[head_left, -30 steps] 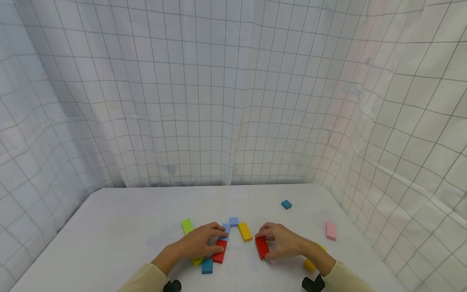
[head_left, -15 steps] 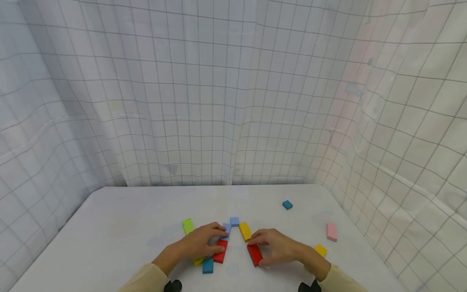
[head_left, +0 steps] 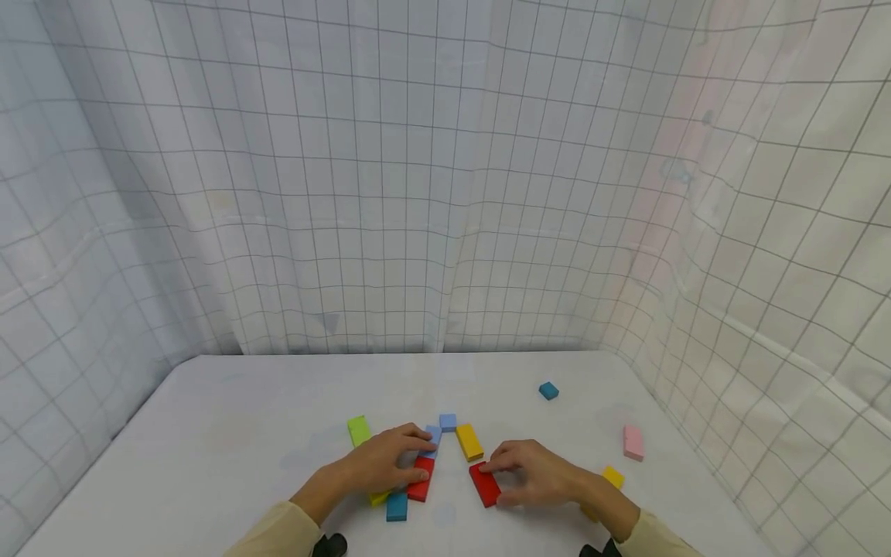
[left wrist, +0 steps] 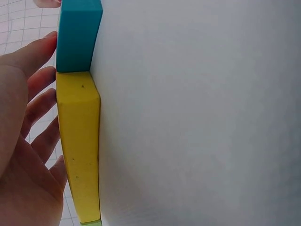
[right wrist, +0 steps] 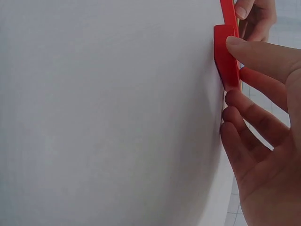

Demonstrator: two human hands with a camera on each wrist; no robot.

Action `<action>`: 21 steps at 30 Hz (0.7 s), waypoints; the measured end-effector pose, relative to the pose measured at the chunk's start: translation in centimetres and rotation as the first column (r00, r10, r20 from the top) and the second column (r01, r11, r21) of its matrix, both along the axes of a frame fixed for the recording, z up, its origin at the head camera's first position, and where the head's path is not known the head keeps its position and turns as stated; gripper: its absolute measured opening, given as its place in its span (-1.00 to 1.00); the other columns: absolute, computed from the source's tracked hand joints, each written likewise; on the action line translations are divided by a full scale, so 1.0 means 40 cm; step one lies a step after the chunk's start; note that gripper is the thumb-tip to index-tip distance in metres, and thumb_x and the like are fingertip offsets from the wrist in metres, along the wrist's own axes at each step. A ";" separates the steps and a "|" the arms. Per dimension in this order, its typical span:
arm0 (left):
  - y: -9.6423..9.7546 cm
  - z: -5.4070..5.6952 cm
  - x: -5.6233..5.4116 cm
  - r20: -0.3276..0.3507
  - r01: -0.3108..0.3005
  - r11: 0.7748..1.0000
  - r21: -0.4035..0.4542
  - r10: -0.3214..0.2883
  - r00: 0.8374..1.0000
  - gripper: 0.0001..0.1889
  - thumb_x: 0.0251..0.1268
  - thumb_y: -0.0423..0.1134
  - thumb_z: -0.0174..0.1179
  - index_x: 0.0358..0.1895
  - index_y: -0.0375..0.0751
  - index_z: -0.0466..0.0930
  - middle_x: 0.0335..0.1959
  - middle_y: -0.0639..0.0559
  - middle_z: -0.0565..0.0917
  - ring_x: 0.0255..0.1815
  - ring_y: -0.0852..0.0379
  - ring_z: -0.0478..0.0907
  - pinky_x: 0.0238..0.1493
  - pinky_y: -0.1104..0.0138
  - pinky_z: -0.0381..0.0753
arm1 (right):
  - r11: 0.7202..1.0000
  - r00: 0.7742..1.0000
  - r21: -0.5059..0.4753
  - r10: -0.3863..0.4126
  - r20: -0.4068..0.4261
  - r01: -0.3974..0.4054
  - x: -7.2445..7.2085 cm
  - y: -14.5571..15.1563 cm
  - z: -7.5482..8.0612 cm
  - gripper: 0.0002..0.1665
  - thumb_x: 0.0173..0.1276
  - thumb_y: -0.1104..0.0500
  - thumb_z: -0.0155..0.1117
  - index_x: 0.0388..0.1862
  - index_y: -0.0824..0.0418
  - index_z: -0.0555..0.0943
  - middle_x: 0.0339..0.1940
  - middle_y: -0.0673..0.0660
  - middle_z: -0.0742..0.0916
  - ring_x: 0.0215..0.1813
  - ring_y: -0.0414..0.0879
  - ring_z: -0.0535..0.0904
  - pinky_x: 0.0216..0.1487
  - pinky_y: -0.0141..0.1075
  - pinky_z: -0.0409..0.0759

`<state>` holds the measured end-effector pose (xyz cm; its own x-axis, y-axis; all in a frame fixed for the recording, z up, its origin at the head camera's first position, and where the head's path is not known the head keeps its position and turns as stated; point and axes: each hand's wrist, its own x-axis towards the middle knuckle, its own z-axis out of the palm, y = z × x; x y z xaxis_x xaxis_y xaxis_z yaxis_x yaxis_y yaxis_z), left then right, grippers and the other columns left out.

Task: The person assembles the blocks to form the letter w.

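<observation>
Near the table's front, my left hand (head_left: 385, 460) rests over a group of blocks. Its thumb lies on a red block (head_left: 420, 489), and its fingertips touch a light blue block (head_left: 432, 433). Partly under the palm are a yellow block (left wrist: 79, 150), a teal block (head_left: 397, 507) and a lime green block (head_left: 358, 430). My right hand (head_left: 539, 473) pinches a second red block (head_left: 483, 486) between thumb and index finger; this block lies flat and tilted on the table. An orange-yellow block (head_left: 469, 442) sits just beyond it, beside a small light blue block (head_left: 448, 422).
A small teal block (head_left: 548, 391) lies at the back right of the white table (head_left: 264, 418). Farther right is a pink block (head_left: 633, 442). Another yellow block (head_left: 612, 476) is partly hidden by the right forearm. Gridded white curtains (head_left: 376, 193) surround the table.
My right hand has slid the second red block leftward, closer to the orange-yellow block's near end. Its fingers have shifted slightly on the block. The left hand stays in place.
</observation>
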<state>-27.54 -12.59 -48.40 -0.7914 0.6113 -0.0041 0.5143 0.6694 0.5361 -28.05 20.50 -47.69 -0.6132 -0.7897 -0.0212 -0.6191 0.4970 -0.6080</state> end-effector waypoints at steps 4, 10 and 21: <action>0.001 0.002 0.000 0.000 -0.001 1.000 -0.002 0.001 1.000 -0.52 0.42 0.08 0.33 0.32 0.01 0.66 0.29 0.11 0.54 0.31 0.01 0.47 0.34 -0.02 0.48 | 1.000 1.000 -0.015 -0.001 -0.016 0.001 -0.003 0.002 -0.004 -0.51 0.38 0.01 0.49 0.26 0.03 0.71 0.09 -0.23 0.67 0.10 -0.30 0.56 0.19 -0.28 0.58; 0.002 0.007 0.005 0.015 0.000 1.000 0.012 0.000 1.000 -0.53 0.43 0.06 0.34 0.31 -0.01 0.66 0.29 0.08 0.54 0.31 -0.01 0.47 0.35 -0.04 0.47 | 1.000 0.999 -0.023 0.005 -0.038 -0.006 -0.009 0.003 -0.009 -0.51 0.38 0.03 0.49 0.27 0.05 0.70 0.10 -0.22 0.69 0.10 -0.29 0.58 0.20 -0.28 0.58; 0.003 0.004 0.003 0.006 -0.002 1.000 0.008 0.002 1.000 -0.52 0.42 0.07 0.33 0.31 -0.01 0.66 0.29 0.09 0.54 0.31 0.00 0.47 0.35 -0.03 0.47 | 1.000 0.998 -0.021 0.008 -0.063 -0.010 -0.025 0.004 -0.016 -0.49 0.39 0.03 0.48 0.30 0.04 0.69 0.09 -0.22 0.69 0.08 -0.30 0.58 0.18 -0.27 0.59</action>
<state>-27.43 -12.49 -48.25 -0.7928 0.6095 -0.0038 0.5094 0.6661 0.5448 -29.05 20.67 -48.34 -0.6055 -0.7951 0.0344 -0.6610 0.4785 -0.5780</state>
